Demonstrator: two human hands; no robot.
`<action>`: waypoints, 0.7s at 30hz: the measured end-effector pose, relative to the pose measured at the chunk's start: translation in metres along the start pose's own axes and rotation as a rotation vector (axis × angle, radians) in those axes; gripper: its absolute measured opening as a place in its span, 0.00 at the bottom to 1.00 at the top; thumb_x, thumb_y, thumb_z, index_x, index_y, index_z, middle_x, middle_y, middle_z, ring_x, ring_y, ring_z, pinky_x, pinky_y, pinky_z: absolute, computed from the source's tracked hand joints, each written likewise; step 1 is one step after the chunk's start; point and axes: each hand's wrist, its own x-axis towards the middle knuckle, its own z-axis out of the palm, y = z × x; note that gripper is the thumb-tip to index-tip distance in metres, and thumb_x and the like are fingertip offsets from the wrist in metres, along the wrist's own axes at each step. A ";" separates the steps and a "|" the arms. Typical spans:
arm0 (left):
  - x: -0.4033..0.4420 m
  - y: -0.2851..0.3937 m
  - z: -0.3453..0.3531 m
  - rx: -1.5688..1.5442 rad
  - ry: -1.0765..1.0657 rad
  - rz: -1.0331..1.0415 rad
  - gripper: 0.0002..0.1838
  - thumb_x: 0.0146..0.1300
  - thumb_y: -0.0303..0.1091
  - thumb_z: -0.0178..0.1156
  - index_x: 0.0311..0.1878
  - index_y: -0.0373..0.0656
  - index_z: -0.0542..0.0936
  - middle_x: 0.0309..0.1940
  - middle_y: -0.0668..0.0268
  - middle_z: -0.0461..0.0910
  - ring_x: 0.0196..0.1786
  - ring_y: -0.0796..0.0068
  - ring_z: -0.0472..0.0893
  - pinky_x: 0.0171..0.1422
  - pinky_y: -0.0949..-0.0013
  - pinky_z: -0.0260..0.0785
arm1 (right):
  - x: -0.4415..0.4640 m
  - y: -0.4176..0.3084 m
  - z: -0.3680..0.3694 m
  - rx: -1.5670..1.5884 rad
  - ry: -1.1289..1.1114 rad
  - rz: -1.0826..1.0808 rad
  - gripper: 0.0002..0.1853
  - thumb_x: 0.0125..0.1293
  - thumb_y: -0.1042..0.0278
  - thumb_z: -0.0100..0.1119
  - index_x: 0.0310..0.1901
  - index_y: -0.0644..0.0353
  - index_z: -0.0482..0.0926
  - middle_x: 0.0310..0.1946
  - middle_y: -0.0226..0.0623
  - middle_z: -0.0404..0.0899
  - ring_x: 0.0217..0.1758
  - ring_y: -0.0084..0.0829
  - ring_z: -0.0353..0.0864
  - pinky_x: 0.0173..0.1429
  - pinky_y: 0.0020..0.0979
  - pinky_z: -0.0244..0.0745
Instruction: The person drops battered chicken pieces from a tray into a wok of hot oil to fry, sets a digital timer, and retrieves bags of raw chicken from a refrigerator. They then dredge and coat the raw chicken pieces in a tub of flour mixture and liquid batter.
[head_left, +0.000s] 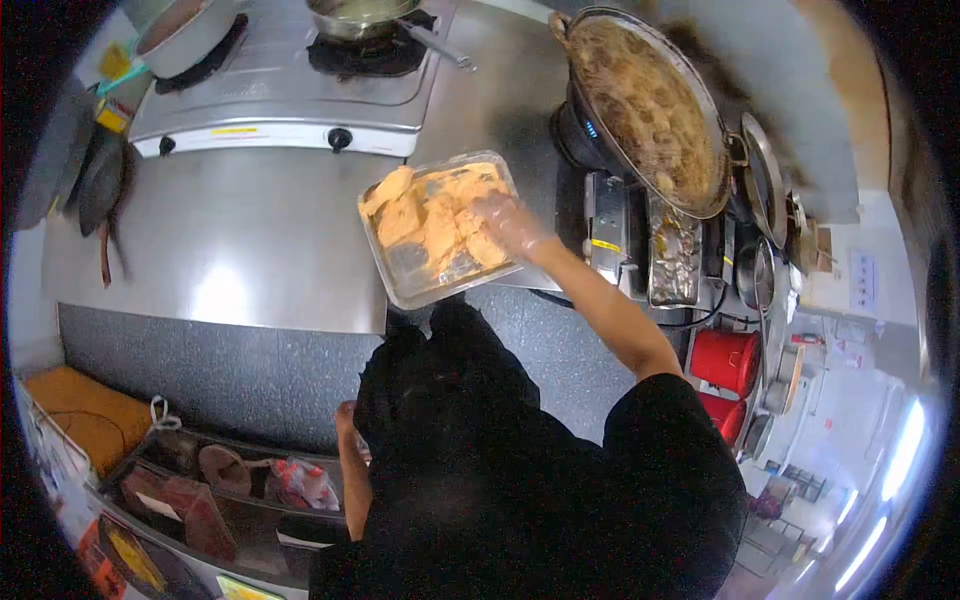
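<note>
A clear rectangular tray [405, 275] holds several pieces of food in an orange coating [440, 235], with bare, smeared patches between them. My right hand [510, 228], in what looks like a thin clear glove, reaches over the tray's right side and touches the coated pieces. Its fingers are blurred, and whether they grip a piece cannot be made out. Low beside my body hangs my left hand [346, 415], away from the tray; its fingers are mostly hidden.
At the upper right, a large wok [650, 105] holds bubbling oil. A frying pan [360, 15] and a pot [185, 40] stand on the gas stove [280, 95]. Beyond my right arm are an oily metal container [675, 260] and a red bin [725, 360].
</note>
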 end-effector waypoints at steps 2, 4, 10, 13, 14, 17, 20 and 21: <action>0.012 0.001 -0.006 -0.083 0.025 0.031 0.14 0.61 0.35 0.51 0.38 0.36 0.82 0.33 0.59 0.82 0.37 0.65 0.80 0.43 0.67 0.71 | -0.021 -0.020 -0.024 0.099 0.134 -0.016 0.12 0.57 0.75 0.54 0.44 0.57 0.75 0.46 0.46 0.75 0.51 0.47 0.76 0.53 0.42 0.73; 0.011 0.027 -0.009 -0.064 -0.017 0.025 0.13 0.60 0.34 0.52 0.37 0.37 0.82 0.32 0.60 0.82 0.36 0.65 0.80 0.42 0.67 0.71 | -0.038 -0.020 -0.054 0.102 0.238 -0.072 0.12 0.58 0.76 0.54 0.44 0.57 0.75 0.46 0.44 0.76 0.52 0.45 0.76 0.55 0.41 0.73; 0.017 0.064 -0.005 0.026 -0.079 0.006 0.12 0.58 0.37 0.56 0.37 0.39 0.83 0.32 0.60 0.83 0.35 0.68 0.81 0.41 0.66 0.72 | -0.091 0.003 -0.208 -0.017 0.613 -0.124 0.14 0.62 0.73 0.51 0.49 0.55 0.77 0.50 0.39 0.78 0.54 0.40 0.76 0.61 0.35 0.70; 0.025 0.066 -0.005 0.340 -0.081 0.109 0.13 0.58 0.39 0.57 0.39 0.40 0.83 0.32 0.59 0.83 0.36 0.69 0.82 0.41 0.66 0.72 | -0.099 0.024 -0.270 0.162 0.766 0.005 0.18 0.61 0.73 0.53 0.54 0.53 0.76 0.53 0.42 0.77 0.57 0.39 0.75 0.61 0.35 0.69; 0.024 0.077 0.002 0.388 -0.061 0.096 0.13 0.58 0.39 0.58 0.39 0.40 0.83 0.32 0.59 0.83 0.36 0.68 0.82 0.41 0.66 0.72 | -0.097 0.027 -0.289 -0.067 0.767 0.045 0.18 0.63 0.72 0.51 0.54 0.54 0.76 0.53 0.43 0.77 0.57 0.39 0.75 0.61 0.35 0.69; 0.046 0.042 0.010 0.467 -0.023 0.023 0.13 0.58 0.40 0.58 0.39 0.40 0.83 0.32 0.59 0.83 0.35 0.68 0.82 0.40 0.66 0.72 | -0.076 0.066 -0.307 -0.351 0.718 0.136 0.18 0.64 0.67 0.51 0.56 0.52 0.74 0.52 0.45 0.76 0.54 0.43 0.76 0.58 0.38 0.70; 0.040 0.057 0.008 0.368 -0.098 0.092 0.14 0.58 0.40 0.59 0.40 0.41 0.83 0.32 0.59 0.83 0.35 0.66 0.82 0.40 0.65 0.72 | -0.030 0.115 -0.294 -0.547 0.579 0.275 0.18 0.64 0.65 0.49 0.56 0.50 0.73 0.52 0.45 0.76 0.53 0.45 0.76 0.58 0.39 0.70; 0.036 0.065 0.007 0.310 -0.139 0.141 0.14 0.57 0.40 0.59 0.40 0.41 0.83 0.32 0.58 0.84 0.35 0.66 0.82 0.40 0.64 0.72 | -0.017 0.123 -0.289 -0.630 0.519 0.330 0.18 0.64 0.66 0.48 0.56 0.50 0.73 0.52 0.45 0.76 0.54 0.45 0.76 0.58 0.39 0.70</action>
